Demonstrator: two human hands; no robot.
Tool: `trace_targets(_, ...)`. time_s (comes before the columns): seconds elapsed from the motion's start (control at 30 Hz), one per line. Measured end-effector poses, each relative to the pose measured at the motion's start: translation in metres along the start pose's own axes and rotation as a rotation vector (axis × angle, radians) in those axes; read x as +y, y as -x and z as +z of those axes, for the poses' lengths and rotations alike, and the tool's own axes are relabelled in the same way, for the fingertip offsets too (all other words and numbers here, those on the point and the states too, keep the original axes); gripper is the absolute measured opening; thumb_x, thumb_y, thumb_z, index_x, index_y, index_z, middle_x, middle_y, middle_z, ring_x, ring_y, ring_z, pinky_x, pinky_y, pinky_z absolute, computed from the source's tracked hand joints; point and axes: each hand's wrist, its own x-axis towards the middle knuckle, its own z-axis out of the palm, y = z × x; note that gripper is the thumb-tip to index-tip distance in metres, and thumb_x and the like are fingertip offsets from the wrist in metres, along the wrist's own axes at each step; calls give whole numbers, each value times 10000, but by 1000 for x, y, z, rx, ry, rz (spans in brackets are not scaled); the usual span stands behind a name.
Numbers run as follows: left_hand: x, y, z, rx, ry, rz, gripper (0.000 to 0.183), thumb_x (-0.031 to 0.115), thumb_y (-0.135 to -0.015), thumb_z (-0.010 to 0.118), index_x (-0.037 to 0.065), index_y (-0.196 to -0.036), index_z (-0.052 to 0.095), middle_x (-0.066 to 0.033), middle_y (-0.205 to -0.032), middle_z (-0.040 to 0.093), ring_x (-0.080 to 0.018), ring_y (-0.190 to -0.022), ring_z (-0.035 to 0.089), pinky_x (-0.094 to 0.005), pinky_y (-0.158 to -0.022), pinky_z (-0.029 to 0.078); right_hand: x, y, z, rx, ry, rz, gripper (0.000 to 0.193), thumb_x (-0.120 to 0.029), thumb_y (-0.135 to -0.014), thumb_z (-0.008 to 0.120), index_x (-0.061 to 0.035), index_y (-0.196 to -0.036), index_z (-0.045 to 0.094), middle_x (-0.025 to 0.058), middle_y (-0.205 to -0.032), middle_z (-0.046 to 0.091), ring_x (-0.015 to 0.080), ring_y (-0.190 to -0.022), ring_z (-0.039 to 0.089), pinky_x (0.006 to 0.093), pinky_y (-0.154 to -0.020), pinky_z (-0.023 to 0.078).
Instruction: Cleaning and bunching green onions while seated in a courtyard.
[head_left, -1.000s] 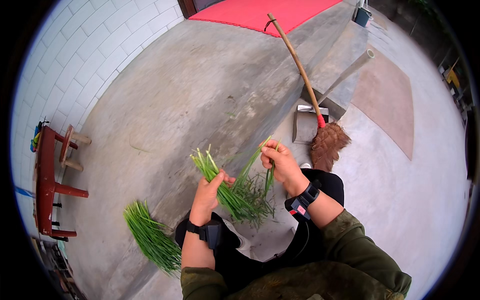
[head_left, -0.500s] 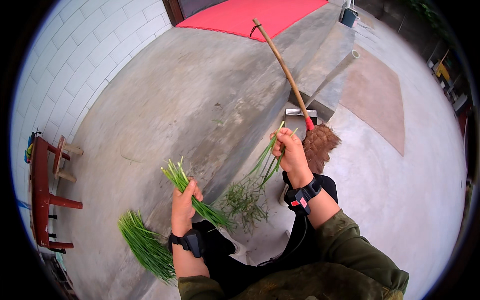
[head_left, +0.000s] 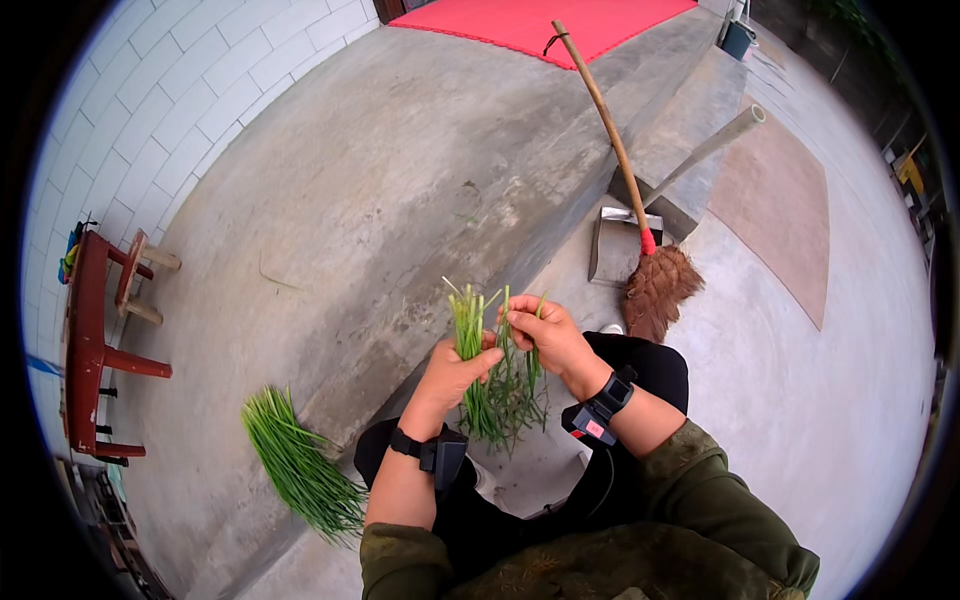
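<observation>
My left hand (head_left: 462, 370) is closed round a bunch of garlic chives (head_left: 470, 325), pale stem ends up and green leaves hanging down. Close beside it, my right hand (head_left: 545, 333) pinches a few loose chive stalks (head_left: 506, 310), whose leaves dangle below the fingers. Under both hands, a heap of thin, wilted trimmings (head_left: 520, 400) lies on the ground between my feet, partly covered by the hanging leaves. To the left, a larger pile of chives (head_left: 300, 462) rests on the edge of the concrete step.
A brown broom (head_left: 660, 285) with a wooden handle leans across a metal dustpan (head_left: 615, 250) ahead on the right. At far left stand a red bench (head_left: 88, 350) and a small wooden stool (head_left: 135, 275). A red mat (head_left: 560, 25) lies at the back.
My left hand has moved right and up with its bunch, now held more upright. My right hand has come down and left, bringing its few stalks next to the bunch.
</observation>
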Motion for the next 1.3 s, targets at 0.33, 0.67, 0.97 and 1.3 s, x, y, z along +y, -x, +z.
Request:
trace_targets(0.33, 8, 2, -17, 69, -87, -1, 177, 157, -724, 586, 19, -823, 536, -31, -750, 533, -83, -544, 455, -207, -481, 378, 3, 5, -8, -59, 135, 100, 108, -70, -758, 487, -31, -858, 497, 10, -688, 517, 33, -476, 372, 167, -421, 287)
trace_targets(0.67, 7, 3, -36, 308, -75, 114, 155, 147, -731, 577, 21, -806, 529, -48, -752, 532, -90, -516, 449, -216, -454, 375, 15, 12, -8, -159, 122, 239, 111, -69, -732, 513, -50, -840, 496, 23, -701, 535, 30, -471, 364, 160, -426, 290)
trace_targets(0.97, 9, 12, -44, 361, -115, 139, 156, 140, -729, 579, 16, -817, 545, -46, -746, 531, -74, -478, 430, -209, -433, 359, 7, 17, -9, -108, 140, 216, 157, -99, -731, 548, -52, -879, 521, -15, -672, 503, 23, -487, 372, 151, -429, 291)
trace_targets(1.3, 1, 6, -20, 198, -240, 14, 185, 169, -739, 575, 13, -833, 546, 15, -586, 471, -62, -463, 412, -200, -421, 329, 28, 10, -4, -154, 223, 197, 117, -118, -760, 537, -42, -848, 529, -49, -619, 445, 18, -487, 353, 159, -413, 259)
